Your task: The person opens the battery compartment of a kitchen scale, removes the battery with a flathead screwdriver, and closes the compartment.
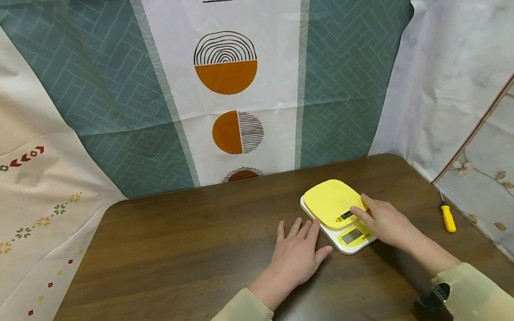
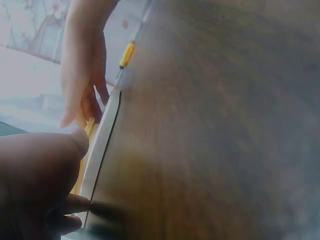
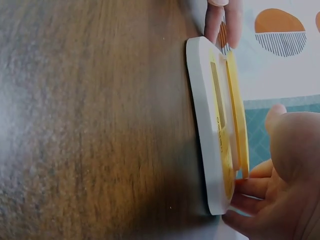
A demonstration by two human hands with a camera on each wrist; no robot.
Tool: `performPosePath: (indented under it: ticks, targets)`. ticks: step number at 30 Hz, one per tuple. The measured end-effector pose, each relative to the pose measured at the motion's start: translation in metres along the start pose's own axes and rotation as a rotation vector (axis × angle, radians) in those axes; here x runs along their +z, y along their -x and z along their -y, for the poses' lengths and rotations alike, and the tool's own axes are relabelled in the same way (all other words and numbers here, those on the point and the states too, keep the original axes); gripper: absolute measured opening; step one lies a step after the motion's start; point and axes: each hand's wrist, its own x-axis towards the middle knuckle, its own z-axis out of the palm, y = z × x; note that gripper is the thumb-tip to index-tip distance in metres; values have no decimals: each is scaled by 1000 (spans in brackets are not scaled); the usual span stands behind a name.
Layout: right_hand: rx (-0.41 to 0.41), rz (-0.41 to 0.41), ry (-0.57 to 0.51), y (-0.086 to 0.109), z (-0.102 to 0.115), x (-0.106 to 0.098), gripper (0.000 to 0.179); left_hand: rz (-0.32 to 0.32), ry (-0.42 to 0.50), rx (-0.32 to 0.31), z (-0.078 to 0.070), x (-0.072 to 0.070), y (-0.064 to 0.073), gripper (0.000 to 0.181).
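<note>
A kitchen scale [image 1: 331, 202] with a yellow plate, white base and small grey display [image 1: 352, 236] lies flat on the table, turned at a slant. My left hand [image 1: 293, 257] is palm down at its left side, fingers spread and straight, with fingertips at the edge. On the opposite side is my right hand [image 1: 388, 223], its fingers along the scale's right edge and its thumb over the plate near the black label. In the right wrist view, the fingers touch the side of the scale [image 3: 205, 125] while the thumb stands apart from it.
A screwdriver [image 1: 448, 218] with a yellow handle lies near the right edge of the brown wooden table [image 1: 178, 259]. Patterned cloths hang behind the table [image 1: 106, 66] and along both sides.
</note>
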Motion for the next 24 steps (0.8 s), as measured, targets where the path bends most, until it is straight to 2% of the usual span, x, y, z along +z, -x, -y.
performPosePath:
  ticks: [6, 11, 18, 24]
  targets:
    - [28, 7, -12, 0, 0, 0, 87, 12, 33, 9, -3, 1, -1, 76]
    - [49, 20, -42, -1, 2, 0, 87, -2, 53, 19, -5, 3, -2, 76]
    - [121, 83, -186, -1, 2, -8, 94, -9, 75, 15, -5, 1, -1, 76]
    - [165, 96, -257, 0, 6, -12, 89, -6, 93, -6, -2, -1, 1, 78]
